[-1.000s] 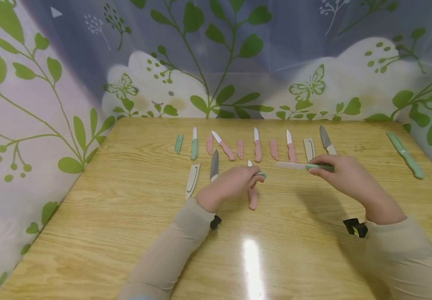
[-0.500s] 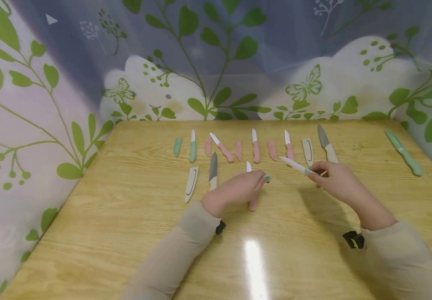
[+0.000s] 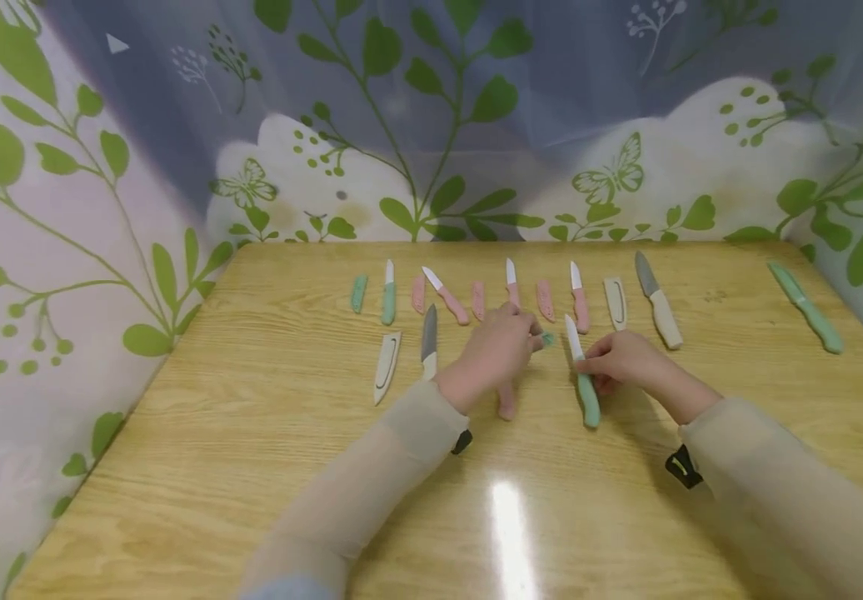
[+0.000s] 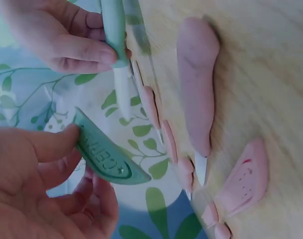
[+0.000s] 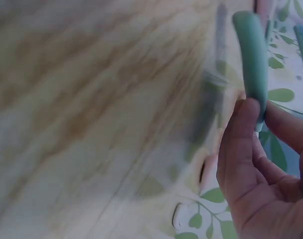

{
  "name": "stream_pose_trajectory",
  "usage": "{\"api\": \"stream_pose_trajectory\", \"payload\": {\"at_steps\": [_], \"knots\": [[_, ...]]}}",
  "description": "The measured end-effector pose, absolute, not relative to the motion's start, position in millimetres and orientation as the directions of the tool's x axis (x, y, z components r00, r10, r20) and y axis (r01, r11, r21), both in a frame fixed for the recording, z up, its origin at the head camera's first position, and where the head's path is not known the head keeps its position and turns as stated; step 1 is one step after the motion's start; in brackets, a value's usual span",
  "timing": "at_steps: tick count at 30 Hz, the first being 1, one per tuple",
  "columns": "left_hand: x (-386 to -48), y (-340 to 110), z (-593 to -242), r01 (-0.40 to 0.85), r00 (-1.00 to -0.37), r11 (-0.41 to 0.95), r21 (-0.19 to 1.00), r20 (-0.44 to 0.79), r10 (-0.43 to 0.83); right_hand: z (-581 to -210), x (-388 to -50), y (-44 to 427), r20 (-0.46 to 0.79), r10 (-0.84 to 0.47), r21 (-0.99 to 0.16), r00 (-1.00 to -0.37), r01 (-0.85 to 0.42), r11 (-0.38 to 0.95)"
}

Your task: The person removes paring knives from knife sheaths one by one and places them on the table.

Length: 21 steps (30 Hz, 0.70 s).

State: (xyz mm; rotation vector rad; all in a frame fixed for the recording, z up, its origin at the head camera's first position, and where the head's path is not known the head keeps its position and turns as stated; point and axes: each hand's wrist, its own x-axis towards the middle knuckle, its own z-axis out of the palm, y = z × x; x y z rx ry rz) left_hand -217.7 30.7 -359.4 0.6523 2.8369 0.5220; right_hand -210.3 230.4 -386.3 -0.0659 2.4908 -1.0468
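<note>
My left hand pinches a green knife sheath with raised letters, held up off the table. Between the thumb and fingers of my right hand is a knife with a green handle and a white blade, which points away toward the back. The sheath is just left of that blade, apart from it. Below my left hand lies a pink-handled knife, partly covered by the hand in the head view. The left wrist view shows that pink handle in full, with a pink sheath near it.
Along the back of the wooden table lie small knives and sheaths, including a green knife and a beige-handled knife. At left are a beige sheath and a grey-bladed knife. A green sheathed knife lies far right.
The knife in my right hand has swung from pointing left to pointing toward the back, and that hand has moved left. My left hand has moved slightly forward and right with the sheath.
</note>
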Motion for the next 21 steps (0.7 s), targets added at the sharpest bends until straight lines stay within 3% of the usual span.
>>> {"api": "stream_pose_trajectory", "payload": {"at_steps": [13,21], "knots": [[-242,37,-368,0.271,-0.9,0.812,0.517,-0.164,0.404,-398,-225,227,-0.404,-0.192,-0.641,-0.894,0.127,0.757],[-255,41,-372,0.223,-0.909,0.833,0.506,-0.2,0.365,-390,-226,227,-0.419,-0.164,-0.593,-0.893,0.133,0.794]]}}
